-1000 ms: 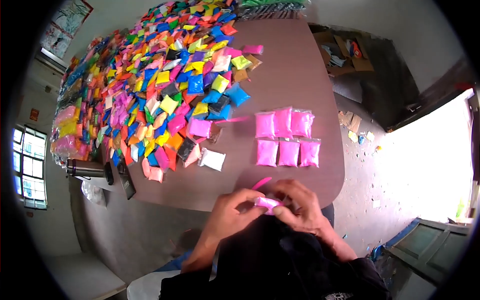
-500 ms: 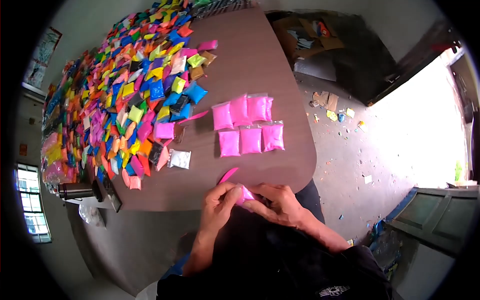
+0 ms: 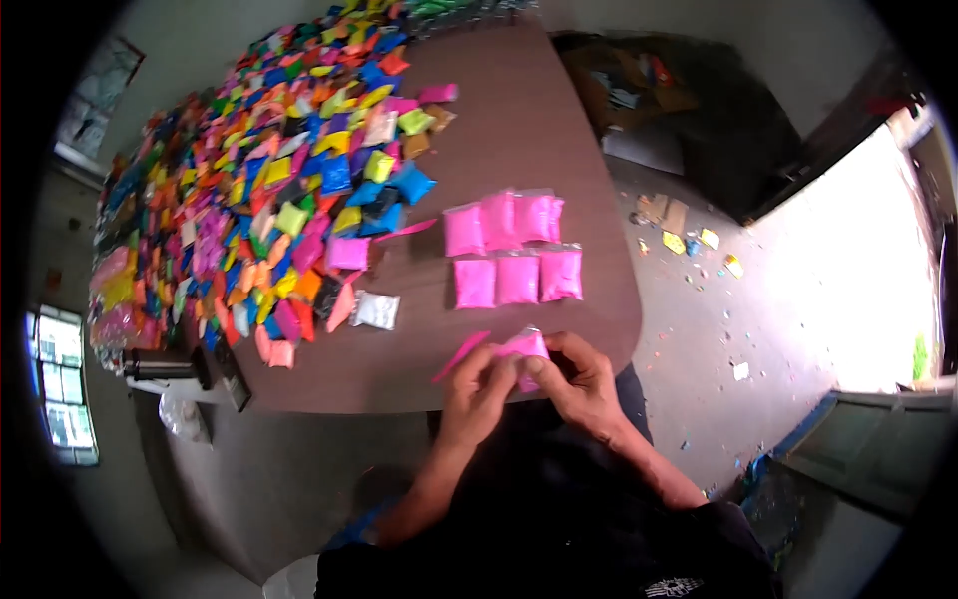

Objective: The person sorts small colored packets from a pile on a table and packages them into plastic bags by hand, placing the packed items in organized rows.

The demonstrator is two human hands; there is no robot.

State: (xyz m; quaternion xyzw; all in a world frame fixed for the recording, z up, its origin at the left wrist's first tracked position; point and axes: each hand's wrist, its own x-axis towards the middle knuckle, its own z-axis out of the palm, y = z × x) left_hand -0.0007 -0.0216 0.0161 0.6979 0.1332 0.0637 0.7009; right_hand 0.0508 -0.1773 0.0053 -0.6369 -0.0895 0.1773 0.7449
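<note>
My left hand [image 3: 477,395] and my right hand [image 3: 582,384] pinch a small clear packet with bright pink contents [image 3: 526,345] between them, over the table's near edge. Its top end points away from me, and fingers cover its lower part. Just left of it lies a thin pink strip [image 3: 461,356], close to my left fingers. Beyond my hands, several matching pink packets lie in two rows, a far row [image 3: 501,220] whose packets partly overlap and a near row [image 3: 517,279].
A large heap of multicoloured packets [image 3: 289,170] covers the table's left side. At its edge lie a white packet [image 3: 376,310] and another pink strip [image 3: 406,230]. A dark cylinder [image 3: 160,365] stands at the left corner. Scraps [image 3: 674,243] litter the floor to the right.
Both hands have lifted the pink packet slightly forward and to the right, and more of its top shows. The whole view has shifted a little.
</note>
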